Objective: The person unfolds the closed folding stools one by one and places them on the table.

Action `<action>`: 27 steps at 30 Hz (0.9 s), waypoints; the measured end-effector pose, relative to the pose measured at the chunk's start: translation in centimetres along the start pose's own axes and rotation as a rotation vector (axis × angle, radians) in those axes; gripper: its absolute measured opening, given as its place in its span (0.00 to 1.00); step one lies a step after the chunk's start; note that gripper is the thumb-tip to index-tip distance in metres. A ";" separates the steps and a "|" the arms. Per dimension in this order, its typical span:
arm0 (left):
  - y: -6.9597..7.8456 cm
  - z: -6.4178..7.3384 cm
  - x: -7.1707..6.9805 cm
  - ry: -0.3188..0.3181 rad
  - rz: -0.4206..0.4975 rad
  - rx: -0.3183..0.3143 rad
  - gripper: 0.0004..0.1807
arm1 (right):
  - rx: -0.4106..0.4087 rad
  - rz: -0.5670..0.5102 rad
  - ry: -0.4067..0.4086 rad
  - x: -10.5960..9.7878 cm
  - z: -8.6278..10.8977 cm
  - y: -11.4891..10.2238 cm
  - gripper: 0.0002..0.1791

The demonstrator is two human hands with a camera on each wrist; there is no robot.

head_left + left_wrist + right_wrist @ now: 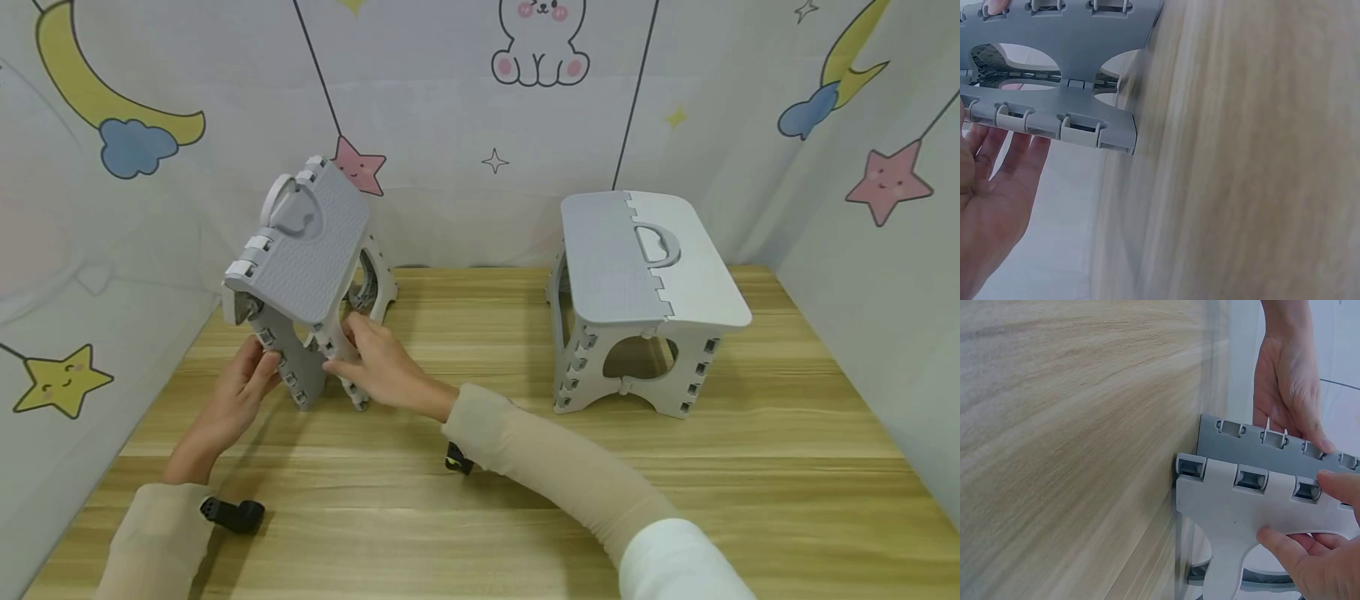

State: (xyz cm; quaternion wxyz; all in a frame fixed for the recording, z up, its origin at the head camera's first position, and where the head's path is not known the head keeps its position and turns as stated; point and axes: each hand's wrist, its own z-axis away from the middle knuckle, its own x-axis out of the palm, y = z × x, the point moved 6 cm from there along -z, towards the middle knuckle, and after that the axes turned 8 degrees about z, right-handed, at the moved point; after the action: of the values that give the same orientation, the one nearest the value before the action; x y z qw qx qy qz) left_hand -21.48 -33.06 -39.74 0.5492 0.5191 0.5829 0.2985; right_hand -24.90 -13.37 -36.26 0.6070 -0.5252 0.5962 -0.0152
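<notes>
A grey and white folding step stool stands partly folded at the left of the table, its top creased along the middle and its carry handle sticking up. On its left side, my left hand grips the edge of the grey leg panel, fingers behind and thumb in front. My right hand pinches the white leg panel between thumb and fingers, some fingertips passing through its cutout. In the right wrist view the two panels stand close together at an angle.
A second folding step stool, grey and white, stands fully unfolded at the right of the wood-grain table. Behind the table hangs a pale curtain printed with stars and moons. Black wrist cameras are strapped at both sleeves.
</notes>
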 end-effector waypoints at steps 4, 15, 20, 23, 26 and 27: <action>0.0 0.1 0.1 -0.014 -0.009 -0.008 0.26 | -0.006 -0.005 -0.005 -0.2 0.2 0.1 0.17; 0.0 0.0 0.2 -0.018 0.015 0.002 0.26 | -0.010 0.005 -0.020 -0.8 0.7 0.3 0.17; 0.0 0.0 0.2 -0.023 0.025 0.004 0.25 | -0.014 0.014 -0.018 -0.8 0.9 0.5 0.17; 0.0 0.0 0.2 -0.024 0.020 0.004 0.25 | -0.009 0.014 -0.016 -0.9 1.0 0.7 0.18; 0.0 0.0 0.2 -0.024 0.013 0.002 0.25 | -0.008 0.014 -0.015 -1.1 1.1 0.8 0.19; 0.0 0.0 0.2 -0.023 0.008 0.001 0.24 | -0.009 0.016 -0.015 -1.2 1.1 0.8 0.19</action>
State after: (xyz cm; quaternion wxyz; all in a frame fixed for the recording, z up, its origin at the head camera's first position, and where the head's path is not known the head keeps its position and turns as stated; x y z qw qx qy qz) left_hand -21.44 -32.87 -39.83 0.5544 0.5254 0.5745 0.2942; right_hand -24.88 -11.55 -36.27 0.6095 -0.5231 0.5958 -0.0037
